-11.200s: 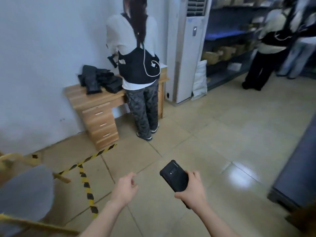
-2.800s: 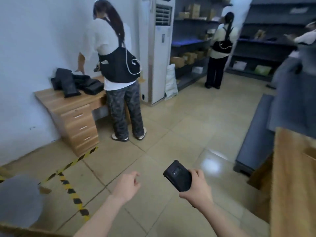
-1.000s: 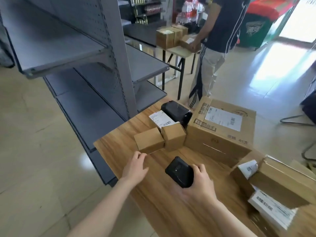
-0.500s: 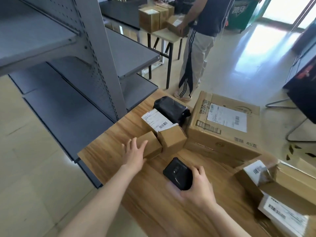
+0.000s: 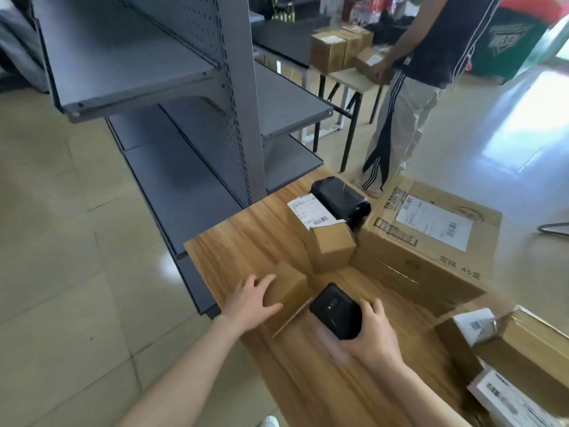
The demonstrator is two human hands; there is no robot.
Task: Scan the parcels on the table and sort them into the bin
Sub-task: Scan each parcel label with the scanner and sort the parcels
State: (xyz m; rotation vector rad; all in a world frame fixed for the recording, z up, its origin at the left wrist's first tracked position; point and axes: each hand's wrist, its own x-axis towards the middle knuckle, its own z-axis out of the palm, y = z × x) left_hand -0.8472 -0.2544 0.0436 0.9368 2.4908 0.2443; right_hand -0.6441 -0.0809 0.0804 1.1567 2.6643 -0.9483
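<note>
The left hand (image 5: 251,298) lays spread fingers on the small box (image 5: 289,285) at its two o'clock. The right hand (image 5: 374,334) grips the scanner (image 5: 337,311) at its ten o'clock.

**Tan Card, Black Plastic, Grey Steel**

We see a table (image 5: 246,241) of light brown wood with darker streaked grain. The near small box (image 5: 289,288) and the small box behind it (image 5: 331,246) are plain tan cardboard. The large carton (image 5: 425,251) is the same tan, with dark print and a white label bearing black barcodes. The wrapped parcel (image 5: 340,200) is glossy black, the shipping label (image 5: 311,211) white with black print. The handheld scanner (image 5: 335,311) is black. We find the shelving unit (image 5: 184,72) flat grey, its back panel dotted with rows of small holes. The floor (image 5: 61,241) is beige tile. The bystander's top (image 5: 455,32) is dark navy with thin white stripes, the trousers (image 5: 409,118) pale with a dark, white-striped side.
</note>
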